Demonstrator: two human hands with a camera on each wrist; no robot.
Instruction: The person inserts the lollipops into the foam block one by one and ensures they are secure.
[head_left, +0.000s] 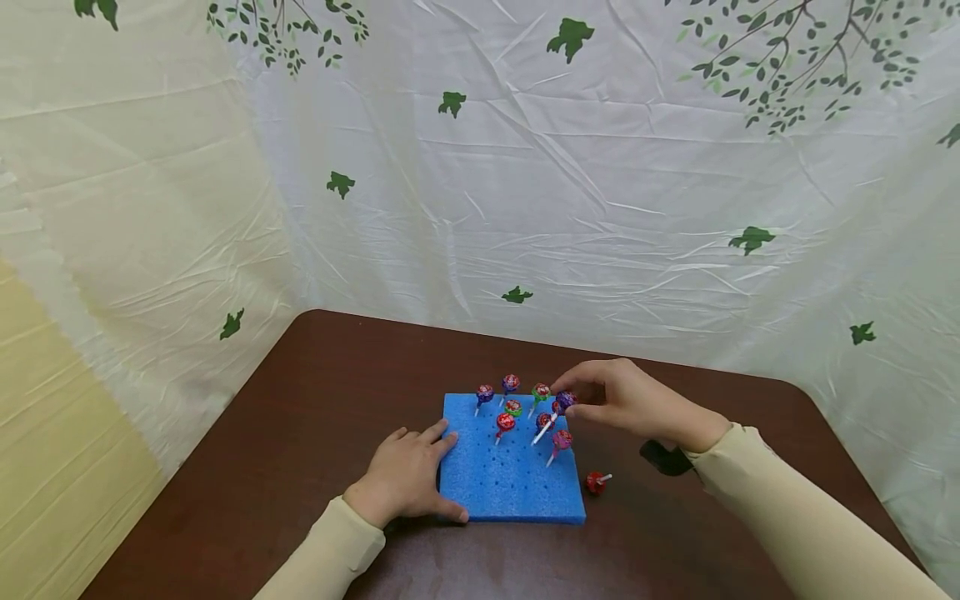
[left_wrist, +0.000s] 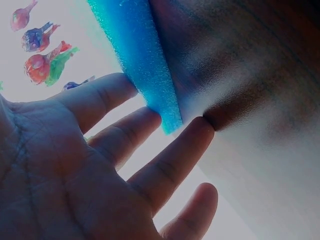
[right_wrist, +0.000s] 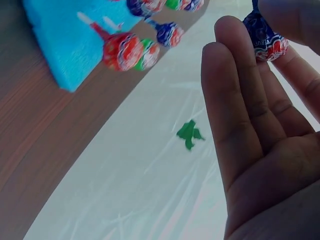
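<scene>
While the flat left hand (head_left: 405, 483) steadies the foam block (head_left: 510, 487), the right hand (head_left: 626, 404) pinches a purple lollipop (head_left: 565, 401) above it

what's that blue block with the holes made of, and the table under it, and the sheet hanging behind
The blue perforated block looks like soft foam: matte, with a grainy, porous edge in the left wrist view. The dark brown table seems to be wood or wood-look laminate, faintly grained with a slight sheen. The white leaf-printed backdrop sheet looks like thin plastic film: glossy, sharply creased.
</scene>
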